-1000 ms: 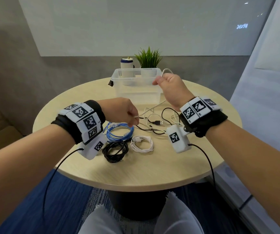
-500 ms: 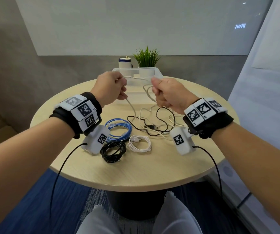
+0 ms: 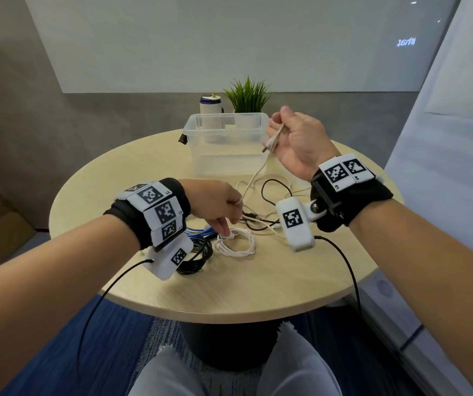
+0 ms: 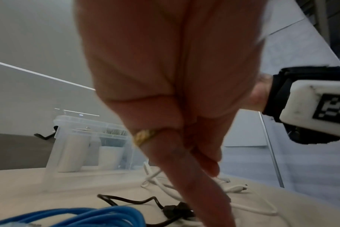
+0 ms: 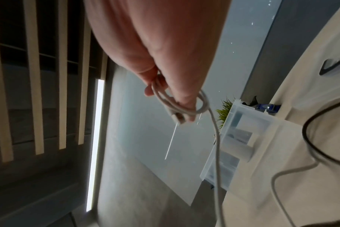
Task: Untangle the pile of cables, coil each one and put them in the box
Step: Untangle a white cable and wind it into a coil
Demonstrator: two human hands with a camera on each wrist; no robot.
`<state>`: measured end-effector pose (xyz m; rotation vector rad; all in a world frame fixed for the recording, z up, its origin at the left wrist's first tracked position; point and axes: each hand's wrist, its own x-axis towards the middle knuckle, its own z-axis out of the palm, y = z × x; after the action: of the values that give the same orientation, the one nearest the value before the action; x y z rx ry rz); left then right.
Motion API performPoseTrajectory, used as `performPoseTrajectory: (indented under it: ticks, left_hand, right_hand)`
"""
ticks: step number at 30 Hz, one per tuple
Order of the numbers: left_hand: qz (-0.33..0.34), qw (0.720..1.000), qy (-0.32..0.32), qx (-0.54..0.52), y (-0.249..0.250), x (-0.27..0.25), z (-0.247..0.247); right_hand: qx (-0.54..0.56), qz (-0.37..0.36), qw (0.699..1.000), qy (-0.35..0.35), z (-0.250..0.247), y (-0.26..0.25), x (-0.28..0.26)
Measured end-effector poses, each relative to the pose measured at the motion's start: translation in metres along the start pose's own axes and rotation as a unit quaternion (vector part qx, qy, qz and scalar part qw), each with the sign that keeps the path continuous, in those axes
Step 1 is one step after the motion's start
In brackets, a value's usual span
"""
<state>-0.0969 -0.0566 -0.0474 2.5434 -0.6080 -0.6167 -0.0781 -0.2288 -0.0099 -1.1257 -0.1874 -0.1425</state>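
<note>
- Your right hand — raised beside the clear box at the table's far edge — grips a small loop of the white cable.
- Your left hand pinches the same cable lower down, just above the loose tangle at mid-table.
- Coiled white cable, blue coil, black coil — on the table, near its left edge.

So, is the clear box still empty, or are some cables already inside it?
Empty of cables. Through the clear box only things behind it show; the blue coil, black coil and white coil lie on the table.
</note>
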Motion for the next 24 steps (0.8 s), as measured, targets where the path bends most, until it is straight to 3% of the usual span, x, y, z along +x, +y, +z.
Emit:
performPoseTrajectory:
  ticks: [2,4,6,8,11,15,18,21,24]
  left_hand:
    - [0.003,1.0,-0.01,-0.001,-0.003,0.0,0.0]
    - [0.016,1.0,0.025,-0.003,-0.004,0.0,-0.004]
    - [0.04,0.993,0.093,0.062,-0.002,0.0,-0.011]
    - [0.063,0.973,0.184,0.127,0.002,-0.001,-0.018]
    - [0.092,0.942,0.304,0.105,0.006,0.001,-0.026]
    - [0.096,0.92,0.368,0.091,0.006,0.0,-0.04]
    - [0.072,0.924,0.369,0.072,0.001,0.001,-0.044]
    - [0.072,0.937,0.341,0.025,-0.006,0.006,-0.04]
    - [0.068,0.957,0.277,-0.061,-0.006,0.009,-0.03]
  right_hand:
    - [-0.173,-0.038,0.983,0.041,-0.005,0.006,0.003]
    - [-0.376,-0.071,0.923,0.04,-0.01,0.012,0.0]
    - [-0.505,-0.075,0.86,-0.004,-0.012,0.019,-0.004]
    - [-0.554,-0.051,0.83,-0.045,-0.014,0.024,-0.007]
    - [-0.545,-0.008,0.835,-0.072,-0.014,0.025,-0.011]
    - [-0.52,0.009,0.849,-0.093,-0.015,0.022,-0.016]
    - [-0.489,-0.008,0.866,-0.106,-0.014,0.02,-0.015]
    - [-0.349,0.004,0.93,-0.113,-0.01,0.015,-0.014]
    - [-0.232,0.026,0.967,-0.107,-0.006,0.012,-0.013]
